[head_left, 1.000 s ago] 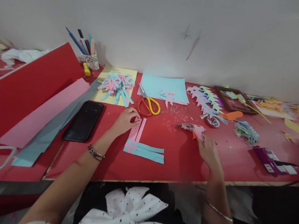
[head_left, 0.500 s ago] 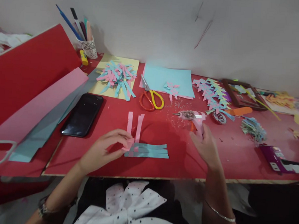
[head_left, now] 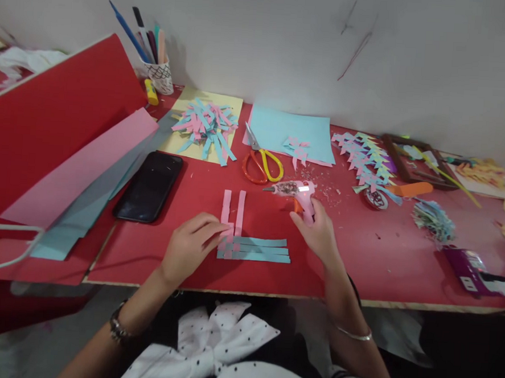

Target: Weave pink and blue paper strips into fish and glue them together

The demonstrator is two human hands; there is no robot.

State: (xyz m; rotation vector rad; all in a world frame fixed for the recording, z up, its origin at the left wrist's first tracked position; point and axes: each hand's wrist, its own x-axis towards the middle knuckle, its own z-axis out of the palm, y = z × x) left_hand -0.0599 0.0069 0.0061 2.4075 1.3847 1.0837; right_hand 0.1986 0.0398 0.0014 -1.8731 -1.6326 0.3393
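Note:
My right hand (head_left: 318, 230) is wrapped round the handle of a pink glue gun (head_left: 293, 190), its nozzle pointing left above the red table. Fingers pinched, my left hand (head_left: 193, 245) holds the end of a pink paper strip (head_left: 228, 231) at the left side of a small weave. Three blue paper strips (head_left: 261, 250) lie sideways there, with pink ones crossing over their left ends. Two pink strips (head_left: 240, 208) reach up from the weave, away from me.
Scissors (head_left: 258, 161) lie behind the weave, near blue paper sheets (head_left: 290, 128). A heap of cut strips (head_left: 205, 123) covers a yellow sheet. Left are a phone (head_left: 150, 187) and a pen cup (head_left: 160, 76); right, woven strips (head_left: 363, 159) and a purple power socket (head_left: 465, 270).
My right hand has brought the glue gun left, closer to the weave. My left hand still pinches the pink strip, which is now lower against the blue strips. The view has shifted slightly.

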